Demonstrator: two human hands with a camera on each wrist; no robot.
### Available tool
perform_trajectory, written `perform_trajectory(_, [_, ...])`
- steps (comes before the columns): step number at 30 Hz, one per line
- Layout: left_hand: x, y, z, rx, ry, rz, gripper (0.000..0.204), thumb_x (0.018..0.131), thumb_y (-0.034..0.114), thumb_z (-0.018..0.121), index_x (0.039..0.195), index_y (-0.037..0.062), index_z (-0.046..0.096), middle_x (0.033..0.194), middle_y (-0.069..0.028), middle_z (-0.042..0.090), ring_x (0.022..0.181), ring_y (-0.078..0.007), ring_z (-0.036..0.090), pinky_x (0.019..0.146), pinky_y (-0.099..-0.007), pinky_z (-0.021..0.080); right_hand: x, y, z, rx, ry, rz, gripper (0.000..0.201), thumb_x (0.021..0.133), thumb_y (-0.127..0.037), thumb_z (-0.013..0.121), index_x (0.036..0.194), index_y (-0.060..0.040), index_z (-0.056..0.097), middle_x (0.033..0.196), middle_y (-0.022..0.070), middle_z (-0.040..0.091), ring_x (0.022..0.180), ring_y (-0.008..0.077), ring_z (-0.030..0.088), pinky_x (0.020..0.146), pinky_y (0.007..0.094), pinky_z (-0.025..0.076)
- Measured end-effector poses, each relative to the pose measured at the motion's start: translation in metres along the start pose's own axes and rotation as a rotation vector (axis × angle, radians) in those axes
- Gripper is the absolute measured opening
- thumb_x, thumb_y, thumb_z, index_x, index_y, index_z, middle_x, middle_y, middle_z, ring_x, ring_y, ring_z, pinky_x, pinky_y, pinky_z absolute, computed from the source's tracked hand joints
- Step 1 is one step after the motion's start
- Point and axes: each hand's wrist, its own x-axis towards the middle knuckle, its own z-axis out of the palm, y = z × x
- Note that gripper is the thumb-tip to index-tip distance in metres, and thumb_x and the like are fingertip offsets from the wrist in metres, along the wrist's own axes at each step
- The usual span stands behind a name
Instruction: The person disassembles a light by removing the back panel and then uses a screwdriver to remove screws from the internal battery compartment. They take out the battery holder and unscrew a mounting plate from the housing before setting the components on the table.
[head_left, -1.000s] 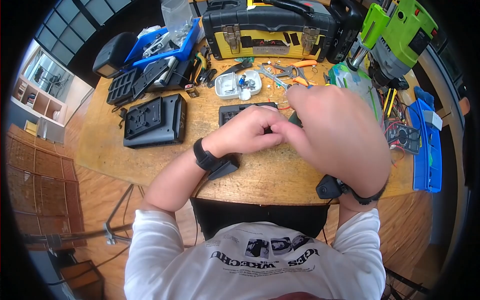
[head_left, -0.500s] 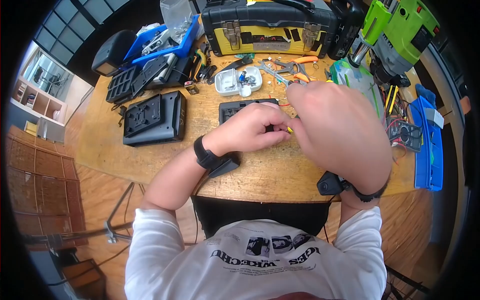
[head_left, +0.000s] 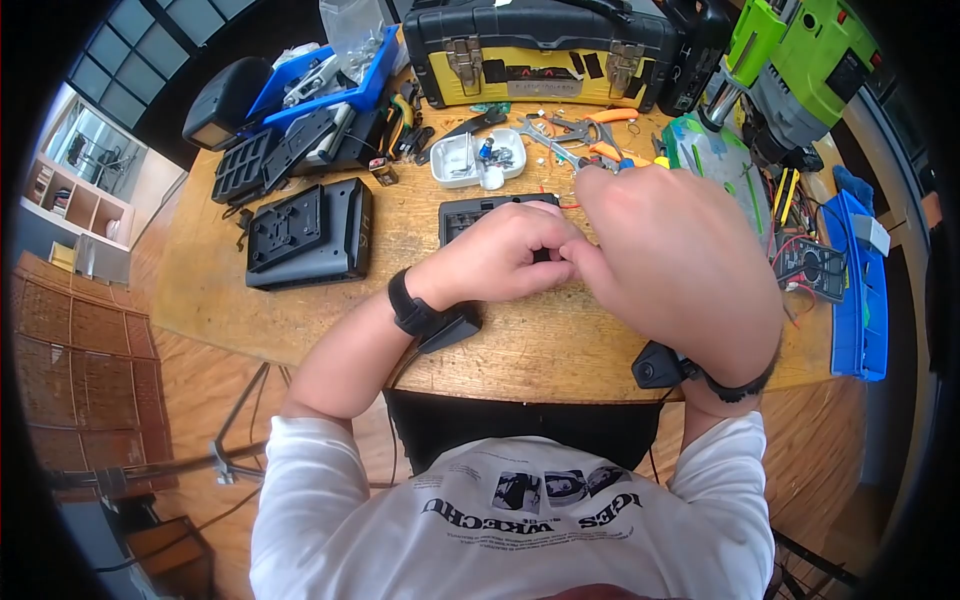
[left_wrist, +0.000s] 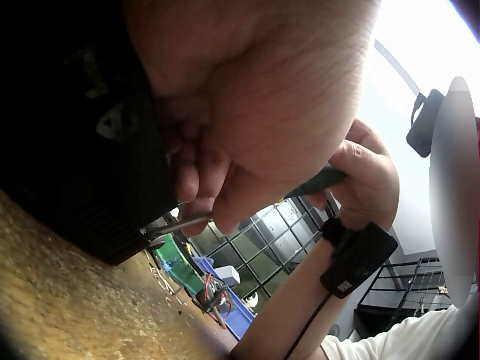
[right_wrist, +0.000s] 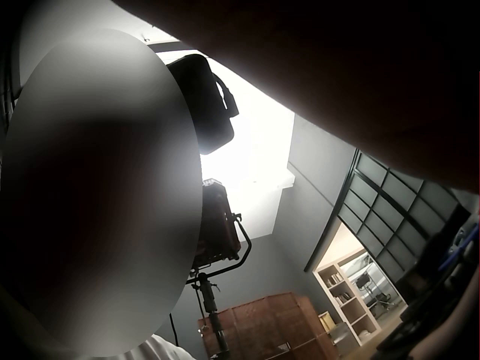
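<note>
A black boxy device (head_left: 465, 213) lies on the bench, partly covered by my left hand (head_left: 505, 255). In the left wrist view, a screwdriver (left_wrist: 319, 181) with a dark green handle runs its metal shaft to the device's lower edge. My right hand (head_left: 675, 265) grips the handle, its back toward the head camera and hiding most of the tool there. The fingertips of my left hand pinch the shaft close to the device, and its palm is over the casing. The right wrist view shows neither the tool nor the device.
Behind the hands stand a white parts tray (head_left: 455, 165), pliers (head_left: 590, 130) and a yellow-black toolbox (head_left: 545, 75). Another black device (head_left: 310, 235) lies left. To the right are a green drill press (head_left: 800, 75), a multimeter (head_left: 810, 270) and a blue bin (head_left: 860, 310).
A yellow bit of the screwdriver showed between the hands half a second ago and is now hidden. The right hand has shifted slightly; the left hand stays nearly in place.
</note>
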Motion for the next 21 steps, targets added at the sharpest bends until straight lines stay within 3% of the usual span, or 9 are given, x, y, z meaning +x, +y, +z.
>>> perform_trajectory(8, [0.0, -0.001, 0.001, 0.011, 0.038, 0.058, 0.015, 0.082, 0.008, 0.07, 0.096, 0.0033, 0.071, 0.088, -0.0154, 0.068, 0.087, -0.0359, 0.066, 0.08, -0.0424, 0.054, -0.005, 0.009, 0.017, 0.112, 0.136, -0.129, 0.022, 0.081, -0.02, 0.072, 0.084, -0.0008, 0.063, 0.074, 0.0203, 0.067, 0.074, 0.0411, 0.068, 0.065, 0.0495, 0.053])
perform_trajectory(21, [0.001, 0.0, 0.002, 0.061, 0.07, 0.105, 0.019, 0.078, 0.005, 0.068, 0.096, 0.0022, 0.071, 0.092, -0.0185, 0.069, 0.091, -0.0405, 0.065, 0.084, -0.0445, 0.054, -0.001, 0.004, 0.018, 0.084, 0.045, -0.113, 0.02, 0.081, -0.019, 0.071, 0.085, -0.0014, 0.063, 0.078, 0.0186, 0.067, 0.076, 0.0393, 0.068, 0.067, 0.0483, 0.054])
